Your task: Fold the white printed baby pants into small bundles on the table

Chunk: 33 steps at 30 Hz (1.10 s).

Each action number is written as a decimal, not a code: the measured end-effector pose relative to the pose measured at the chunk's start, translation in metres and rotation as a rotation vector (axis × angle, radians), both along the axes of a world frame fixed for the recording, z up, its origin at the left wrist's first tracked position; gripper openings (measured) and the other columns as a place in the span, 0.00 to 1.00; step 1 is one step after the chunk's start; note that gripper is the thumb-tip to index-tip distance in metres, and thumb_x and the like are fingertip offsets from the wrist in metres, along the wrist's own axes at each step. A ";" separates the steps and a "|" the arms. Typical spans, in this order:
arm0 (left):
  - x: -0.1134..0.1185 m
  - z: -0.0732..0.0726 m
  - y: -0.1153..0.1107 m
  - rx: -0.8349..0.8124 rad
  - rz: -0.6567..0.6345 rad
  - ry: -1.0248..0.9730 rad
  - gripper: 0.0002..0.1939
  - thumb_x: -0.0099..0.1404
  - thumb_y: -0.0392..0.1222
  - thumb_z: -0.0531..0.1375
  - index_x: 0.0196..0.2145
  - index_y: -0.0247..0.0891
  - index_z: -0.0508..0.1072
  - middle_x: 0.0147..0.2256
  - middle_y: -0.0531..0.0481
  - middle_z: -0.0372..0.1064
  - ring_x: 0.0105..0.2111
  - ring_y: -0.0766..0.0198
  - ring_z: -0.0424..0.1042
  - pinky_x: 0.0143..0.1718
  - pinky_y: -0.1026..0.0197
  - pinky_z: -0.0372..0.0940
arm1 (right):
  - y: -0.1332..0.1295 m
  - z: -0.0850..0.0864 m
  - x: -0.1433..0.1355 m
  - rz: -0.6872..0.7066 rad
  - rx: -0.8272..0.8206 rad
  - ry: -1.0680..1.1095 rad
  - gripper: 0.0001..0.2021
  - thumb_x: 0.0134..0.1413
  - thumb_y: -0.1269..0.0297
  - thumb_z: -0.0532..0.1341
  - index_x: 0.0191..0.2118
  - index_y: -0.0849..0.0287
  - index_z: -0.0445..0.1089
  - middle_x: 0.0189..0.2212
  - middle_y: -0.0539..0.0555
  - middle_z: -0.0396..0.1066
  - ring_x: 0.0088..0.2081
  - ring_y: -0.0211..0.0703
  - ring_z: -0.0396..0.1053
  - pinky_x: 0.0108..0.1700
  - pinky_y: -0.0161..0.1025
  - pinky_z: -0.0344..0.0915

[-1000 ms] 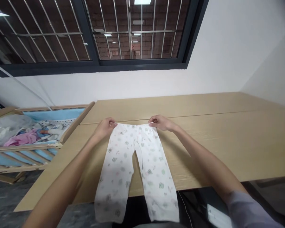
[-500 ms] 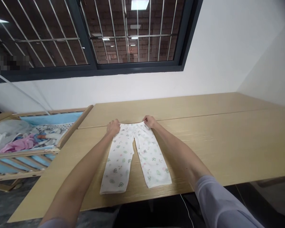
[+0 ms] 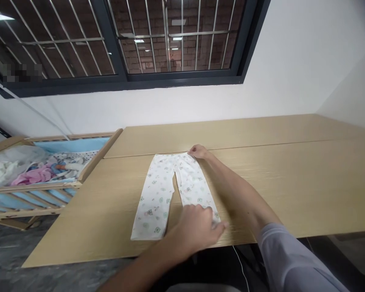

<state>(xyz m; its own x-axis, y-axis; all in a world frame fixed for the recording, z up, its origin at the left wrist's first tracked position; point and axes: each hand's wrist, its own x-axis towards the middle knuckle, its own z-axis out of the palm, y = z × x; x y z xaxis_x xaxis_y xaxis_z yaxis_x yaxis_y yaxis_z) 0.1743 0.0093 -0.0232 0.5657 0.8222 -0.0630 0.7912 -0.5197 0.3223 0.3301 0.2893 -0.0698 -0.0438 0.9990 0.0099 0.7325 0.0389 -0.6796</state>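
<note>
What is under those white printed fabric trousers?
The pale wood-coloured tabletop shows around the white printed fabric trousers and between their legs. Whatever they cover directly cannot be seen.

One left hand (image 3: 197, 227) and one right hand (image 3: 198, 151), so two in all. One pair of pants (image 3: 159, 172), with two legs (image 3: 150, 211). One table (image 3: 276, 182), one crib (image 3: 33, 187), one window (image 3: 182, 80) of two panes (image 3: 155, 52), one cord (image 3: 241, 265), one sleeve (image 3: 286, 251). In the crib, one pink cloth (image 3: 35, 175); the other cloths (image 3: 74, 166) seem to be several, too jumbled to count.
</note>
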 end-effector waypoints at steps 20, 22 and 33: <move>-0.093 0.007 -0.042 -0.187 0.450 -0.494 0.23 0.68 0.57 0.49 0.19 0.43 0.58 0.17 0.53 0.60 0.20 0.64 0.61 0.25 0.59 0.51 | 0.000 0.048 -0.090 -0.034 0.076 0.094 0.15 0.50 0.66 0.67 0.44 0.61 0.69 0.36 0.52 0.73 0.32 0.36 0.68 0.34 0.31 0.61; -0.119 0.001 -0.051 -0.203 0.537 -0.498 0.25 0.67 0.60 0.48 0.19 0.42 0.60 0.17 0.53 0.60 0.21 0.64 0.61 0.25 0.60 0.52 | 0.002 0.047 -0.113 -0.028 0.077 0.082 0.15 0.51 0.66 0.66 0.46 0.60 0.68 0.38 0.53 0.73 0.32 0.37 0.68 0.34 0.32 0.61; -0.178 -0.036 -0.067 -0.046 0.827 -0.143 0.23 0.69 0.53 0.47 0.20 0.42 0.65 0.22 0.48 0.71 0.24 0.59 0.69 0.27 0.59 0.51 | -0.004 0.027 -0.205 -0.032 0.075 -0.048 0.13 0.55 0.71 0.61 0.47 0.59 0.67 0.45 0.61 0.73 0.44 0.51 0.72 0.44 0.42 0.64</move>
